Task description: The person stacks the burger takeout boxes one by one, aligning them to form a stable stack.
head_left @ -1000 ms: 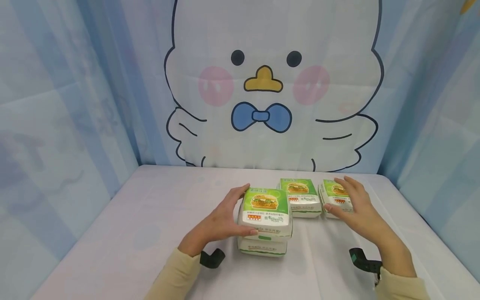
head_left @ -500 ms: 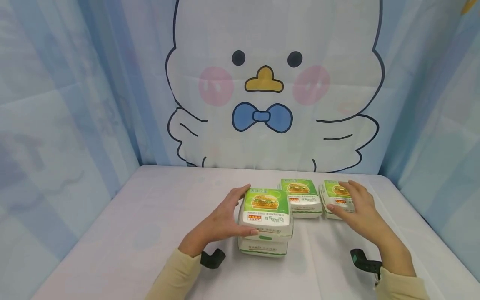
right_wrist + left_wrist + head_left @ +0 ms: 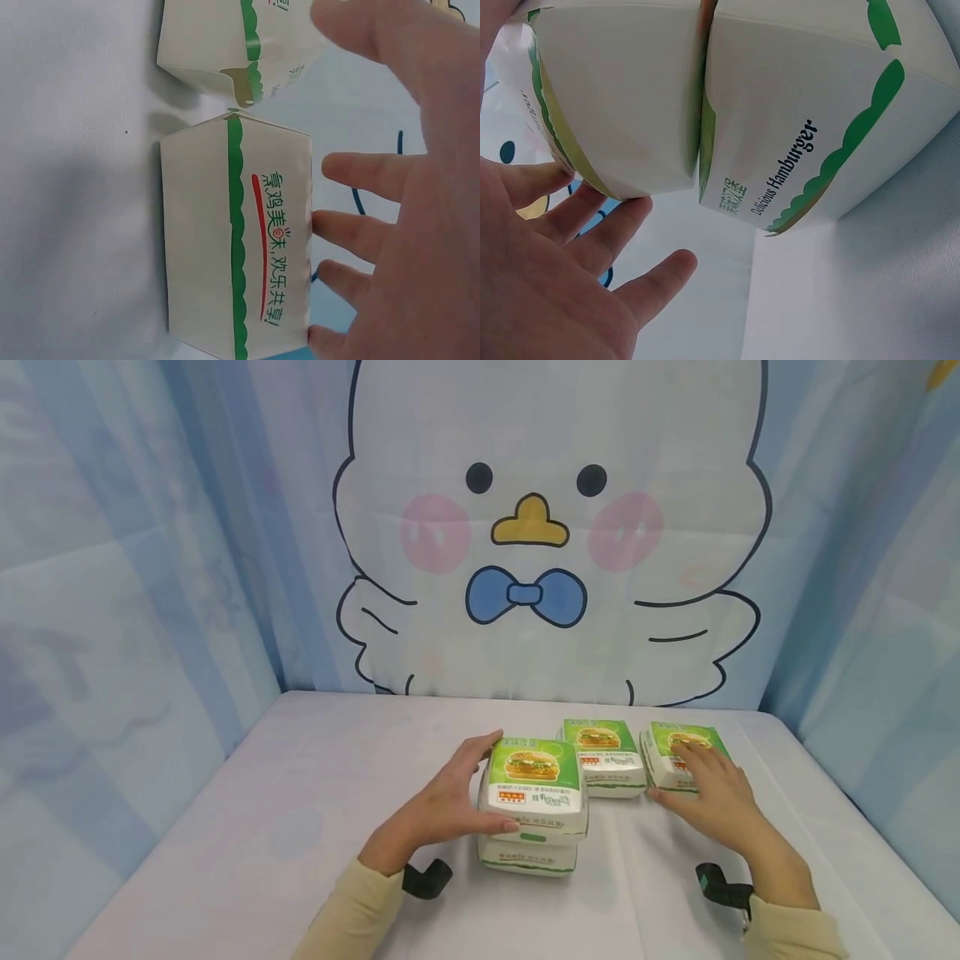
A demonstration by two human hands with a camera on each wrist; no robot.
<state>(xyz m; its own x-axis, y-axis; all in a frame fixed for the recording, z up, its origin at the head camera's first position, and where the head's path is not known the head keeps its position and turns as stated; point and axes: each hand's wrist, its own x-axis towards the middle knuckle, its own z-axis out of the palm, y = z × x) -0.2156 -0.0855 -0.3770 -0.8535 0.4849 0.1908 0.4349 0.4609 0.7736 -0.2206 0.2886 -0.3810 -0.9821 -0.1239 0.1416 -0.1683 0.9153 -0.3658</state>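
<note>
Two white-and-green hamburger boxes stand stacked at the middle of the table. My left hand [image 3: 442, 806] grips the upper hamburger box [image 3: 534, 781], thumb across its front and fingers round its left and back side. Under it, the lower box [image 3: 527, 856] shows only its front. In the left wrist view, the upper box [image 3: 615, 97] meets the lower box [image 3: 802, 120] along a narrow gap. My right hand [image 3: 716, 797] reaches over the right hamburger box [image 3: 678, 735], fingers extended across its top. From the right wrist, fingertips show right at that box's [image 3: 232, 247] top edge, thumb apart.
Another hamburger box [image 3: 602, 760] stands between the stack and the right box, farther back. The pale table [image 3: 337, 777] is enclosed by patterned curtains [image 3: 172, 610], with a cartoon chick on the back one. Black camera mounts [image 3: 426, 878] hang at both wrists.
My right hand has come down over the right box, with its fingers now stretched across the top. My left hand keeps its grip on the upper box, nearly still.
</note>
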